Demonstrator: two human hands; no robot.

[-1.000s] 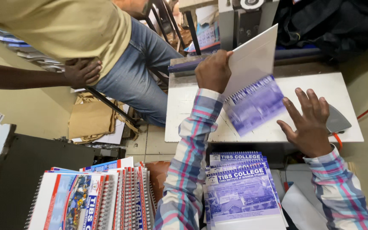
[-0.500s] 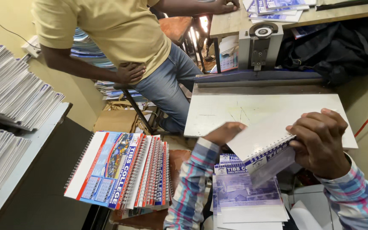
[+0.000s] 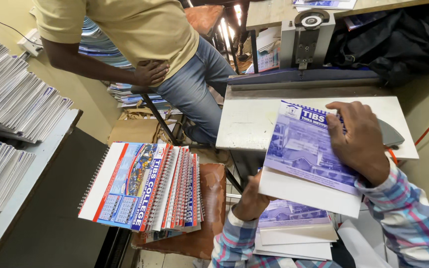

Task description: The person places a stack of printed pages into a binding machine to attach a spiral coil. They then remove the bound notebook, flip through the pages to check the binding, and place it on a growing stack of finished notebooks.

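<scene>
The right hand (image 3: 361,141) lies flat, fingers together, on a purple-covered booklet (image 3: 306,151), pressing it over the near edge of the white work table (image 3: 249,124). The left hand (image 3: 250,201) grips the booklet's lower corner from beneath, fingers hidden. Below the table's near edge lies a stack of matching booklets (image 3: 294,228); left of it, spiral-bound notebooks (image 3: 147,186) rest on a brown stool (image 3: 210,198).

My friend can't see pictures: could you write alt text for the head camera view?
A person's right hand presses a purple-printed booklet cover on white sheets, left hand supporting beneath, over a white worktable; spiral-bound notebooks stand nearby.
</scene>
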